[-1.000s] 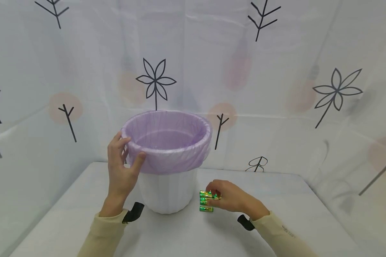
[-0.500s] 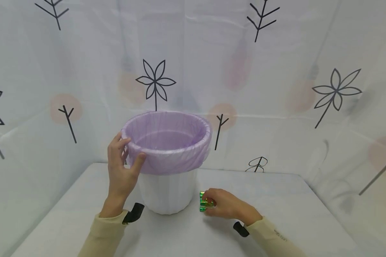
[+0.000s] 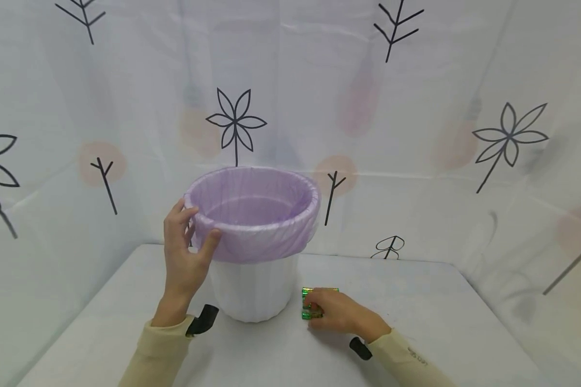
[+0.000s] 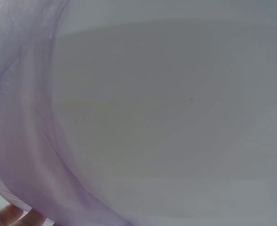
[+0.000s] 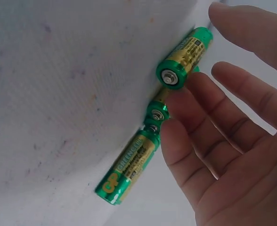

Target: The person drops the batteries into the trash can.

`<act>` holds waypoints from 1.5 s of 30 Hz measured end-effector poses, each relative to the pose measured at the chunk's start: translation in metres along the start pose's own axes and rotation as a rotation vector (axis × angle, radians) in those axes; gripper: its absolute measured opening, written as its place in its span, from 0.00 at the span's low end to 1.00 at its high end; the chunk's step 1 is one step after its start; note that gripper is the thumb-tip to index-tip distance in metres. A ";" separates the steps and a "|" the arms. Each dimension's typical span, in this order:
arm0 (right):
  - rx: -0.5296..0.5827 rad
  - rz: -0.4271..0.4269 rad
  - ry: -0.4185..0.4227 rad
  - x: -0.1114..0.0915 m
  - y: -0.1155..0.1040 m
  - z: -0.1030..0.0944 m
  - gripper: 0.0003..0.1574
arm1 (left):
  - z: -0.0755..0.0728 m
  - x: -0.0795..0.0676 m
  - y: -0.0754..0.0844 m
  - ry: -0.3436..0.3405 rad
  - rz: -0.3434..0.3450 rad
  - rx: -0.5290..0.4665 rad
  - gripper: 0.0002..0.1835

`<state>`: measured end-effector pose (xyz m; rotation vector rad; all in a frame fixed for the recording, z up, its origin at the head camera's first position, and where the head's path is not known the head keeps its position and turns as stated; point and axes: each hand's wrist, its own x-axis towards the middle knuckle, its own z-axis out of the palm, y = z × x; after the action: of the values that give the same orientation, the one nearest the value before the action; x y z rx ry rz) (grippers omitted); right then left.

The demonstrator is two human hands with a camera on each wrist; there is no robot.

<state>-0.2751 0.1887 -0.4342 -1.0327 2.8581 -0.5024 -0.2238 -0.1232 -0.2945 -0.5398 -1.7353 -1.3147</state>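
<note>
In the head view my left hand [image 3: 186, 269] holds the near left side of a white trash bin [image 3: 254, 290] just below its rim, thumb on the front. A thin purple bag [image 3: 256, 244] lines the bin and folds over the rim. Right of the bin, my right hand [image 3: 341, 312] is over several green and gold batteries [image 3: 312, 315], partly hiding them. The right wrist view shows one battery [image 5: 183, 59] lying between the thumb and the fingers [image 5: 176, 150]. The thumb stands apart from it; fingertips touch or nearly touch the batteries. Another battery [image 5: 129, 167] lies beyond the fingertips.
The bin stands on a white table [image 3: 392, 301]. Behind it hangs a pale curtain [image 3: 290, 80] printed with flowers and twigs. In the left wrist view the bin's pale wall [image 4: 176, 117] fills most of the picture.
My right hand has moved toward the table's front and slightly left over the batteries, uncovering the farther ones at the back. My left hand stays in place on the bin.
</note>
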 end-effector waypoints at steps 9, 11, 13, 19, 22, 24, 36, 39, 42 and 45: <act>0.066 -0.010 -0.048 0.003 0.000 0.008 0.20 | 0.000 0.000 0.000 -0.004 0.003 -0.005 0.27; 0.076 -0.011 -0.061 0.004 -0.002 0.008 0.18 | 0.000 0.000 -0.001 -0.004 0.004 -0.004 0.26; 0.087 -0.006 -0.076 0.004 -0.003 0.008 0.17 | -0.001 0.000 -0.001 -0.005 0.005 -0.003 0.27; 0.170 0.007 -0.124 0.004 -0.005 0.007 0.14 | 0.000 0.000 -0.001 -0.002 0.004 -0.003 0.27; 0.195 0.011 -0.139 0.003 -0.006 0.007 0.13 | 0.000 0.000 -0.001 -0.003 0.002 0.001 0.27; 0.203 0.017 -0.149 0.003 -0.007 0.007 0.13 | 0.000 0.000 -0.001 -0.002 0.002 0.004 0.27; 0.252 0.022 -0.167 0.004 -0.007 0.007 0.11 | 0.000 0.000 0.000 -0.006 0.008 0.016 0.27; 0.254 0.022 -0.167 0.004 -0.007 0.008 0.11 | -0.001 0.000 0.000 -0.003 0.007 0.016 0.27; 0.261 0.029 -0.169 0.003 -0.006 0.008 0.11 | 0.000 0.000 0.000 -0.003 0.008 0.019 0.27; 0.266 0.026 -0.168 0.003 -0.006 0.007 0.11 | 0.000 0.000 -0.001 -0.002 0.011 0.020 0.27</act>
<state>-0.2723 0.1805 -0.4390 -0.9413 2.5680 -0.7317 -0.2243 -0.1236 -0.2947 -0.5391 -1.7433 -1.2877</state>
